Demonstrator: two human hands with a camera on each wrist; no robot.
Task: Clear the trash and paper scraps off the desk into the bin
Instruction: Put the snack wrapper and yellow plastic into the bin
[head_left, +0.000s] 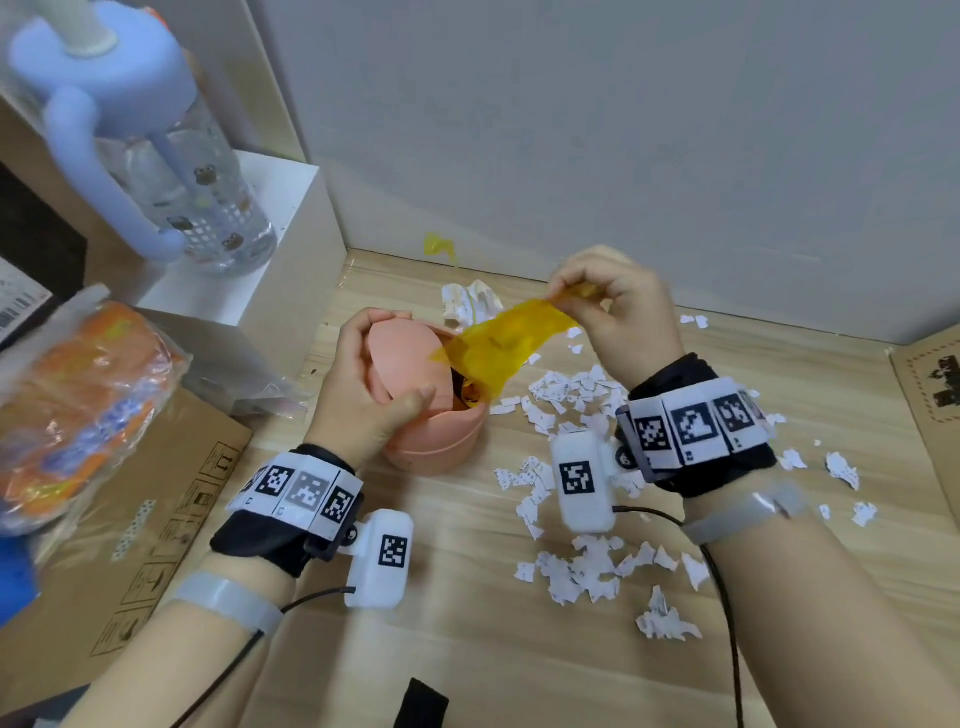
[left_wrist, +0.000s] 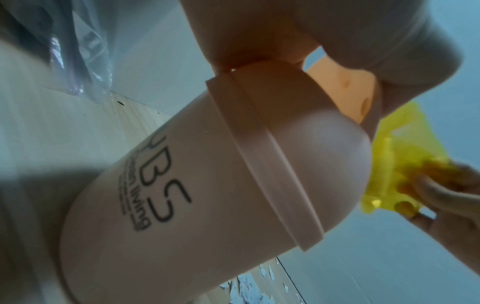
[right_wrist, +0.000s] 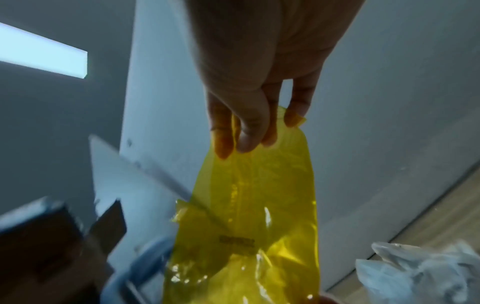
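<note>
Left hand (head_left: 363, 384) tilts bin lid (head_left: 402, 358); right hand (head_left: 618, 312) pinches yellow wrapper (head_left: 498, 348).

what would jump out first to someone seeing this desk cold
The yellow plastic wrapper, pinched in the right hand with its lower end over the opening of the pink bin mid-desk. The left hand tilts the bin's lid open. To the right, torn white paper scraps litter the wooden desk.
</note>
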